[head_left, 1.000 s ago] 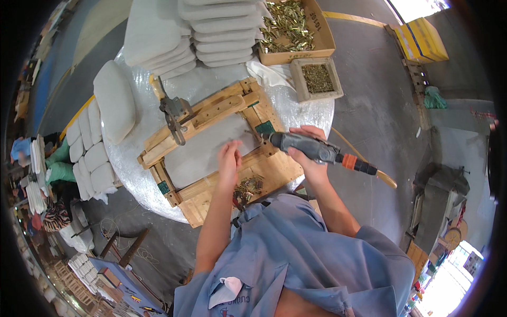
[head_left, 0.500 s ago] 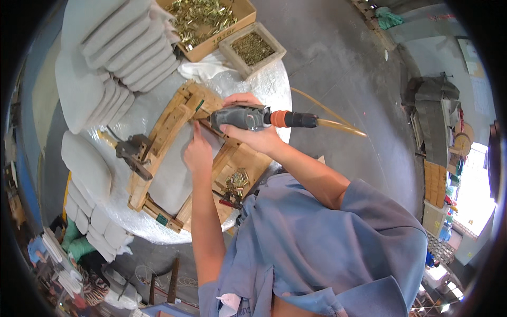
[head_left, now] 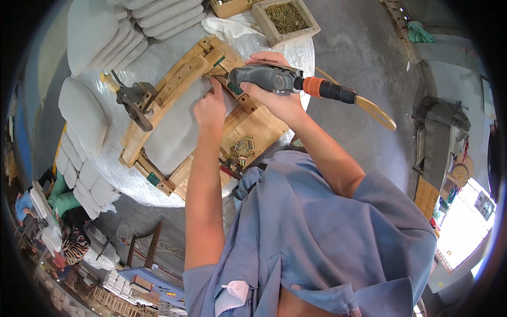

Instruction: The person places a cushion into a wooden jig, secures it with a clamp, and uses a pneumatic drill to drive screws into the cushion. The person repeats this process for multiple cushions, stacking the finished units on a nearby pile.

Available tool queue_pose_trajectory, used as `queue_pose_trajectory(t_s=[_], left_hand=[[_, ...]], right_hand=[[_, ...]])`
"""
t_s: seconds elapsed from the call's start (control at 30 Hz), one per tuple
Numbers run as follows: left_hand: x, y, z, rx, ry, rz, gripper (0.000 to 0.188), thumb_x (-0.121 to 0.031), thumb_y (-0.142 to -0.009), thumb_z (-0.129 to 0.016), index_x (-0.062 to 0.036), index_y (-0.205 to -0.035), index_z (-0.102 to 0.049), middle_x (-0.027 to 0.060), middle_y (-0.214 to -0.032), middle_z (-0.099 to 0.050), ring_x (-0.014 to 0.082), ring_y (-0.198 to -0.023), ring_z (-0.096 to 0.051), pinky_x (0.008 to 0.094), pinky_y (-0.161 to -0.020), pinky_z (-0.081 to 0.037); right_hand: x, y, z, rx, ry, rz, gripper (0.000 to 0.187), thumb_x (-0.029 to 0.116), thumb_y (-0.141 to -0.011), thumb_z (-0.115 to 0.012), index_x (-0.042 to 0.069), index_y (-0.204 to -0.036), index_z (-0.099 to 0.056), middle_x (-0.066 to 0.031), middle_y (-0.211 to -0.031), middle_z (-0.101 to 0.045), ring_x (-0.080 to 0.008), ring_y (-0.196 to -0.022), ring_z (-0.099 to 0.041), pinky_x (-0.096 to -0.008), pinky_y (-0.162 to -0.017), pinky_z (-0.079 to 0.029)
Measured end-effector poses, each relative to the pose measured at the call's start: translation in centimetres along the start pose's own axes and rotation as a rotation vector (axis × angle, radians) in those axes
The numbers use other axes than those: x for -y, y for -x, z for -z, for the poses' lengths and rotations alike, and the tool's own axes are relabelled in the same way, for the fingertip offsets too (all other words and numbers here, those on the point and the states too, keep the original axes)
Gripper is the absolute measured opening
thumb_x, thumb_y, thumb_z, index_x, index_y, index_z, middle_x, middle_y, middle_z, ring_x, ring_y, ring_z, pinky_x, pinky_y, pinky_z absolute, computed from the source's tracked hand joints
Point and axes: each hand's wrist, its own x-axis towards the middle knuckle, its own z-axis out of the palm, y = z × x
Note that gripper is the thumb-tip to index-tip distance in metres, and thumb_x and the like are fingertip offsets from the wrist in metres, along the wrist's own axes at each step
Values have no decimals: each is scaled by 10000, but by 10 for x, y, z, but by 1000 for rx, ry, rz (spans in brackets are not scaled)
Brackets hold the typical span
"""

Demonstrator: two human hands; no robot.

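Note:
My right hand is wrapped round a dark air-powered drill, which lies nearly level with its orange-collared rear toward the right. Its front end points at the upper corner of a wooden frame jig. Close to that front end is my left hand, index finger stretched to the corner and the other fingers curled. Whatever may sit at its fingertip is too small to make out. Inside the jig lies a light grey curved panel. A metal toggle clamp is mounted on the jig's left side.
Loose brass-coloured fasteners lie on the jig's wooden board near me. Stacked grey panels stand at the far left. A box of small fasteners sits at the far edge of the plastic-wrapped round table. A yellowish hose trails from the drill.
The whole view has shifted, so the table and jig appear higher in the picture. Both hands stay at the same jig corner, with the drill still in my right hand.

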Motion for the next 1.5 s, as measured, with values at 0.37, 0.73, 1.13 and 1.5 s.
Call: queue_pose_trajectory(t_s=[0.37,0.73,1.13,1.5], left_hand=[[1,-2,-4,-51,1,-36,514,-194,-1050,-491,-128,-1560,-486,182,-971,-802,402,-808,-795,539,-690,-640],[6,-1,-9,89,228,54,331,-266,-1099,-461,-99,-1343,-611,196,-1082,-797,361,-1018,-792,517,-885,-624],[3,-4,-6,-29,7,-58,322,-164,-1049,-520,-74,-1353,-578,161,-923,-791,341,-818,-803,479,-701,-653],[27,39,-33,-541,700,72,411,-142,-1053,-511,-73,-1438,-641,186,-1130,-774,302,-1004,-764,461,-839,-602]], right_hand=[[-6,-12,-16,33,38,35,552,92,-821,-867,59,-1319,-629,-89,-1204,-713,-175,-1159,-691,-328,-1023,-548],[5,-18,-54,97,311,205,529,238,-774,-860,190,-1274,-693,-116,-1088,-754,-333,-982,-762,-401,-837,-607],[8,-72,-60,240,586,53,613,390,-713,-878,140,-1251,-724,-113,-1101,-802,-328,-1025,-768,-419,-926,-607],[14,-12,-34,142,154,-55,518,182,-777,-867,168,-1258,-675,-4,-1213,-716,-147,-1157,-667,-345,-1026,-535]])
